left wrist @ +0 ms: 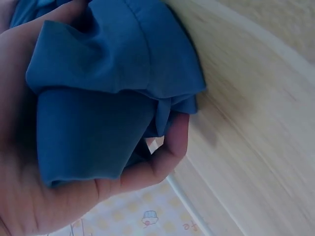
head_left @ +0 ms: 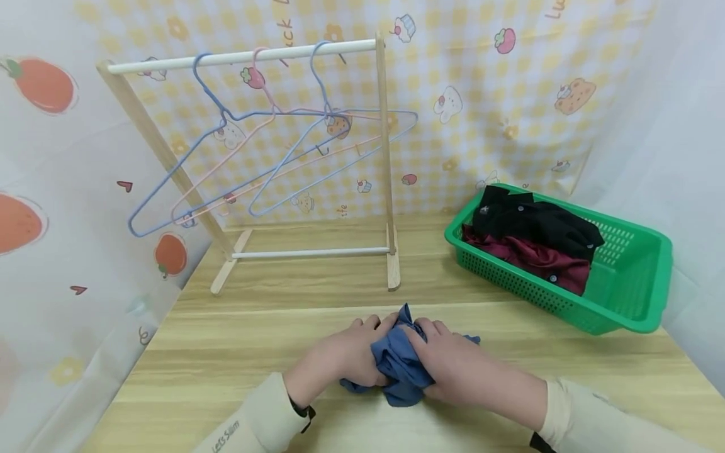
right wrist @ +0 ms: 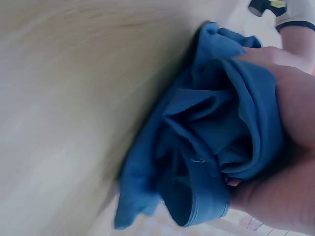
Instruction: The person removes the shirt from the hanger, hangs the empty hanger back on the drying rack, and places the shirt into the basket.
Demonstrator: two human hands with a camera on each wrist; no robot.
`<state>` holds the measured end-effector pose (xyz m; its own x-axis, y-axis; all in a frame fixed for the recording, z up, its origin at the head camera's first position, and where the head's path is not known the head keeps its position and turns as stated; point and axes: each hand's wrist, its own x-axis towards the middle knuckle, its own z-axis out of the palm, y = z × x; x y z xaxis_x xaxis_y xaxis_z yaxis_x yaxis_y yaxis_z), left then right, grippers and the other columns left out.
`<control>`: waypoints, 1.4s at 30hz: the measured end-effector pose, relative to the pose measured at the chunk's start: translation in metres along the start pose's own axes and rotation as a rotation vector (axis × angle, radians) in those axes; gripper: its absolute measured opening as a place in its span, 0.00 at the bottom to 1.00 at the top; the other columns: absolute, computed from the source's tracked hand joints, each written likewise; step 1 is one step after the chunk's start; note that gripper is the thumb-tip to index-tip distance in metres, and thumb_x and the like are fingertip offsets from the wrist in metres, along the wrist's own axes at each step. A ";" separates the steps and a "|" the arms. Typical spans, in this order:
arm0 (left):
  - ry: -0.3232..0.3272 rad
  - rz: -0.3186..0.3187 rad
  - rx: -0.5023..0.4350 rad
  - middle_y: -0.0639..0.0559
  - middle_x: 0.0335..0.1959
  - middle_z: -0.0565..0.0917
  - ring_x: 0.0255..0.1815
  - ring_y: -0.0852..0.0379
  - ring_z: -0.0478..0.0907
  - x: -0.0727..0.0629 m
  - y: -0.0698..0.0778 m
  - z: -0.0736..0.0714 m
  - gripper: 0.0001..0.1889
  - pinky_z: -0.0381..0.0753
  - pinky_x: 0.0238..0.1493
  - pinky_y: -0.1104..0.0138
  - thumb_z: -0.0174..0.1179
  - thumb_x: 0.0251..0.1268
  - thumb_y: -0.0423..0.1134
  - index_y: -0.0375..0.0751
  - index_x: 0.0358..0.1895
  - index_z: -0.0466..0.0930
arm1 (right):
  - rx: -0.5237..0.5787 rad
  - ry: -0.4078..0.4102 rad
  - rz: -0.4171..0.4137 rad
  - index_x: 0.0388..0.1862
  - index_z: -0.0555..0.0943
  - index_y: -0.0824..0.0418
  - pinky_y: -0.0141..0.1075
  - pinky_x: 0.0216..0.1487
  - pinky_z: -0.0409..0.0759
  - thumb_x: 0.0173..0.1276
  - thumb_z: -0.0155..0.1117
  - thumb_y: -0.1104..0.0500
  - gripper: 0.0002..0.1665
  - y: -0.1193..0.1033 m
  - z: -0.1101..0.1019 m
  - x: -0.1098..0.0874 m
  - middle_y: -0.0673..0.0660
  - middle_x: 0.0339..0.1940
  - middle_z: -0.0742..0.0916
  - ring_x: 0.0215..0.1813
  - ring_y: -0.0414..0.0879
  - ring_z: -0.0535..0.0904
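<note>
A crumpled blue garment (head_left: 401, 358) is bunched over the wooden table in front of me, its folds and a stitched seam visible up close in the left wrist view. My left hand (head_left: 358, 355) grips it from the left side, fingers curled round the cloth (left wrist: 98, 132). From the other side my right hand (head_left: 455, 365) holds the same bundle, the thumb over its top. In the right wrist view, a looped stitched band of the fabric (right wrist: 197, 191) hangs by that hand. Loose blue ends stick out past both hands.
A wooden rack (head_left: 384, 157) stands at the back left, with two blue hangers (head_left: 164, 179) and a pink hanger (head_left: 218, 165) on its white rail (head_left: 170, 63). At the right, a green basket (head_left: 651, 289) holds a black garment (head_left: 544, 223) and a dark red one (head_left: 527, 255).
</note>
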<state>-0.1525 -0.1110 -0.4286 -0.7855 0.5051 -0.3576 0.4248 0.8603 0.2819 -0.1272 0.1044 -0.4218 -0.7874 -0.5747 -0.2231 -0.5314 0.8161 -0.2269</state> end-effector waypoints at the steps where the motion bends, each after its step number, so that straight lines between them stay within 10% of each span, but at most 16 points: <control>1: -0.001 0.008 0.001 0.45 0.72 0.74 0.64 0.43 0.76 0.000 0.001 -0.001 0.60 0.84 0.58 0.52 0.76 0.57 0.59 0.57 0.88 0.46 | 0.012 0.016 0.005 0.83 0.65 0.60 0.58 0.64 0.83 0.58 0.86 0.47 0.60 0.002 0.001 -0.001 0.68 0.77 0.74 0.74 0.64 0.74; 9: -0.070 0.133 -0.054 0.46 0.67 0.78 0.58 0.55 0.81 -0.004 0.014 -0.014 0.61 0.83 0.56 0.62 0.79 0.53 0.64 0.55 0.87 0.51 | 0.068 0.198 -0.087 0.68 0.77 0.59 0.54 0.57 0.86 0.50 0.85 0.66 0.45 0.029 -0.003 -0.026 0.58 0.60 0.84 0.60 0.56 0.82; 14: 0.013 0.169 -0.124 0.42 0.71 0.76 0.58 0.55 0.82 0.009 0.046 -0.023 0.60 0.83 0.54 0.64 0.77 0.56 0.63 0.59 0.88 0.48 | -0.184 0.428 -0.263 0.62 0.81 0.55 0.48 0.45 0.89 0.44 0.83 0.71 0.42 0.057 -0.037 -0.058 0.54 0.54 0.85 0.53 0.51 0.84; 18: 0.205 0.222 -0.188 0.39 0.78 0.68 0.61 0.53 0.80 0.038 0.086 -0.033 0.63 0.82 0.54 0.67 0.74 0.60 0.58 0.57 0.89 0.37 | -0.500 0.644 -0.475 0.59 0.83 0.62 0.52 0.40 0.89 0.43 0.74 0.71 0.37 0.094 -0.090 -0.081 0.61 0.53 0.88 0.53 0.59 0.85; 22: 0.293 0.311 -0.275 0.39 0.83 0.59 0.70 0.53 0.75 0.079 0.129 -0.052 0.65 0.80 0.57 0.70 0.71 0.65 0.59 0.57 0.88 0.26 | -0.655 0.756 -0.549 0.55 0.84 0.65 0.60 0.42 0.85 0.79 0.47 0.62 0.19 0.136 -0.140 -0.095 0.66 0.51 0.88 0.51 0.65 0.85; 25: 0.267 0.320 -0.353 0.44 0.87 0.53 0.72 0.55 0.74 0.110 0.161 -0.065 0.66 0.80 0.55 0.72 0.69 0.67 0.61 0.64 0.85 0.17 | -0.746 0.784 -0.507 0.51 0.84 0.64 0.60 0.41 0.83 0.90 0.17 0.50 0.42 0.164 -0.165 -0.104 0.66 0.49 0.88 0.48 0.66 0.85; 28: 0.263 0.295 -0.396 0.50 0.88 0.48 0.69 0.60 0.76 0.137 0.187 -0.075 0.66 0.79 0.50 0.74 0.67 0.68 0.63 0.70 0.81 0.11 | -0.836 0.753 -0.457 0.51 0.83 0.62 0.60 0.44 0.83 0.89 0.12 0.46 0.46 0.185 -0.186 -0.112 0.68 0.50 0.88 0.49 0.67 0.84; 33: 0.325 0.160 -0.080 0.56 0.88 0.48 0.78 0.66 0.63 0.165 0.225 -0.080 0.71 0.74 0.67 0.75 0.59 0.60 0.80 0.61 0.81 0.07 | -0.942 0.635 -0.422 0.52 0.84 0.61 0.62 0.51 0.80 0.91 0.18 0.51 0.40 0.220 -0.203 -0.116 0.69 0.54 0.86 0.55 0.66 0.81; 38: 0.246 -0.017 0.273 0.63 0.88 0.44 0.86 0.63 0.49 0.180 0.236 -0.060 0.63 0.66 0.81 0.56 0.38 0.52 0.94 0.71 0.84 0.20 | -0.946 0.573 -0.409 0.60 0.81 0.59 0.62 0.52 0.78 0.91 0.17 0.52 0.38 0.269 -0.182 -0.099 0.66 0.54 0.87 0.57 0.65 0.80; 42: 0.160 -0.014 0.388 0.62 0.90 0.39 0.91 0.60 0.37 0.177 0.232 -0.043 0.52 0.53 0.87 0.46 0.28 0.57 0.93 0.79 0.84 0.30 | -0.925 0.454 -0.250 0.65 0.81 0.59 0.67 0.57 0.76 0.87 0.51 0.61 0.16 0.293 -0.158 -0.088 0.63 0.59 0.87 0.62 0.64 0.79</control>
<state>-0.2122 0.1749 -0.3883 -0.8393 0.5026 -0.2073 0.5279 0.8447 -0.0890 -0.2623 0.4036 -0.3191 -0.5642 -0.8121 0.1486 -0.5748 0.5156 0.6354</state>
